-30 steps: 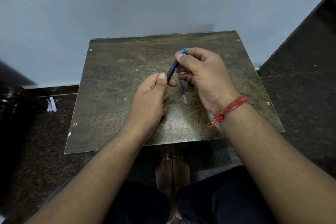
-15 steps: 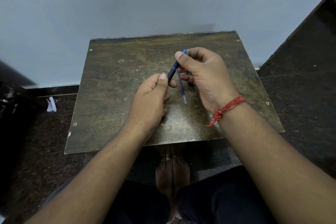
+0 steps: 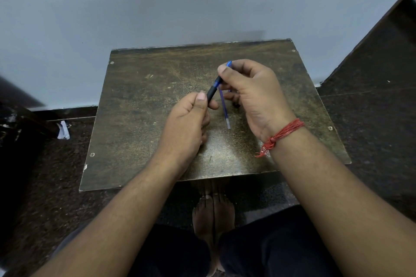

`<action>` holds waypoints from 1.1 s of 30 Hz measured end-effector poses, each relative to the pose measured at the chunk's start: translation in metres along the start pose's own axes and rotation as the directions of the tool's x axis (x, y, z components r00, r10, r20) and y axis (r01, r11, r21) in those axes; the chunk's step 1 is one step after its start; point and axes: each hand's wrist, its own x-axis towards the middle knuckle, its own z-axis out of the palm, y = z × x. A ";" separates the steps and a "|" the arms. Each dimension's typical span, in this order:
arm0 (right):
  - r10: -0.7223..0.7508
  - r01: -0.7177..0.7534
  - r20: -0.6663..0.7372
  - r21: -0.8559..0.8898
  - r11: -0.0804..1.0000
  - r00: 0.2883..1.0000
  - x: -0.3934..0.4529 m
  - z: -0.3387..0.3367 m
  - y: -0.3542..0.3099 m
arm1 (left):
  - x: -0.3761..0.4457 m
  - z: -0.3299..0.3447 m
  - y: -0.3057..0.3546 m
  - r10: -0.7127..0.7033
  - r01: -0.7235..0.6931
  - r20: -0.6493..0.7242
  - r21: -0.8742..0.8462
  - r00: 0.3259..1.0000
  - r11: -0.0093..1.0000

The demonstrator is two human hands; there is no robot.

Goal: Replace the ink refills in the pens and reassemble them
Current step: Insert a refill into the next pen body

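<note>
In the head view, little is changing against the pictures from a moment earlier: the two hands are keeping the same places over the middle of the small brown table (image 3: 139, 132), and the pen (image 3: 213, 90) is sitting at the same slant between them. The only shift I can make out is a slight one in the right thumb. I take this to mean the twisting at the joint is still going on and the pen is not yet apart or closed; which of the two is under way I cannot tell.

The left hand (image 3: 189, 123) is curling into a loose fist, its thumb and forefinger pinching the black grip end of the pen. The right hand (image 3: 249, 94) is grasping the blue upper barrel, whose tip is peeking out just past the thumb on the far side. From under the right hand a thin blue refill (image 3: 224, 110) is running down toward the near side. Whether the lower fingers are gripping it or it is lying on the table, I cannot tell.

Around them, a red thread band (image 3: 281, 135) is circling the right wrist. A scrap of white paper (image 3: 63, 130) is lying on the dark floor, well to the left of the table. No other pens are showing on the table, and nothing is blocking the hands.
</note>
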 end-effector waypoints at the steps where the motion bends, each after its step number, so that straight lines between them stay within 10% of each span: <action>1: -0.015 0.016 -0.018 0.022 1.000 1.000 0.001 -0.001 -0.001 | 0.000 0.001 0.000 -0.003 0.003 -0.003 -0.002 1.000 1.000; 14: -0.065 0.145 -0.234 0.340 0.929 0.970 0.010 -0.024 -0.018 | -0.002 0.000 -0.001 0.006 -0.005 -0.002 0.043 1.000 0.999; 22: -0.203 0.145 -0.293 -0.208 0.967 0.934 0.018 -0.037 -0.008 | -0.001 0.000 0.000 0.018 -0.017 -0.016 0.028 1.000 0.999; 27: -0.273 0.103 -0.157 -0.664 0.741 0.949 0.017 -0.034 -0.001 | -0.001 -0.001 0.000 0.024 -0.023 -0.019 0.016 1.000 1.000; 33: -0.199 0.028 -0.102 -0.827 0.562 0.975 0.014 -0.038 -0.004 | -0.001 -0.003 0.000 0.033 -0.033 -0.016 0.019 0.999 0.999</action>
